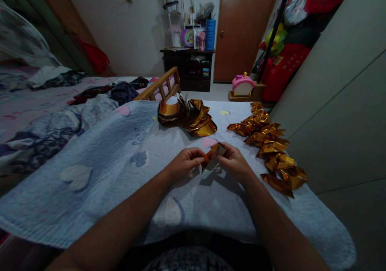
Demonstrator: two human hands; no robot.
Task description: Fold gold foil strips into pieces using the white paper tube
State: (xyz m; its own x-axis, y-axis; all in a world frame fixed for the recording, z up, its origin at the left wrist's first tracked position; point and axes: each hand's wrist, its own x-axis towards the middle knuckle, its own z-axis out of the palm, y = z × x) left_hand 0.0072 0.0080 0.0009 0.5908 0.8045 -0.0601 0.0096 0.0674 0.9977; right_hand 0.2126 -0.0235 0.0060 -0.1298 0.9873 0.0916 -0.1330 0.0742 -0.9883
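Between my two hands is a sheet of gold foil paper (210, 157), partly folded, its pale inner side facing right. My left hand (187, 161) pinches its left edge between thumb and fingers. On the other side, my right hand (233, 161) grips the right edge, thumb in front and fingers behind. Beyond my hands lies a fanned stack of gold foil sheets (183, 116), some curled upward. To the right, several folded gold foil pieces (273, 146) form a loose row along the cloth.
A pale blue cloth with heart patterns (120, 174) covers the surface before me. Left of it is a bed with rumpled bedding (57, 122) and a wooden rail (159, 84). A pale cabinet (340, 102) borders the right side. A dark shelf (188, 70) stands beyond.
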